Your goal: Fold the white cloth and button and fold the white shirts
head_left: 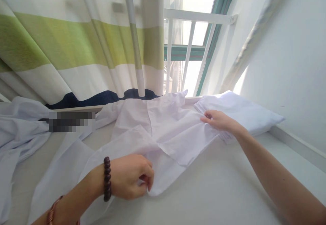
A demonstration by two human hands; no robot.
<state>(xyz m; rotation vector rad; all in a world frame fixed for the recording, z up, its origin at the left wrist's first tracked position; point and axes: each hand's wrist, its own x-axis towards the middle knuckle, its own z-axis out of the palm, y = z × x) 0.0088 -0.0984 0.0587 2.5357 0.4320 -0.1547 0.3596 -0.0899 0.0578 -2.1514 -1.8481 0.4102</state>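
A thin white coat (pixel 173 130) lies loosely spread across the pale surface in front of me, with creases and what looks like a patch pocket. My left hand (pixel 132 177), wearing a dark bead bracelet, is closed on the coat's lower edge near the front. Farther back on the right, my right hand (pixel 219 120) pinches the coat's side edge between thumb and fingers. Just behind that hand rests a folded stack of white cloth (pixel 244 113). Part of the coat is hidden under my left forearm.
More crumpled white cloth (pixel 20 130) lies at the left, near a dark, pixelated object (pixel 71 121). A white railing (pixel 198 16) and a striped curtain (pixel 76 45) border the far side. The wall (pixel 292 65) bounds the right, where a raised ledge (pixel 297 143) runs.
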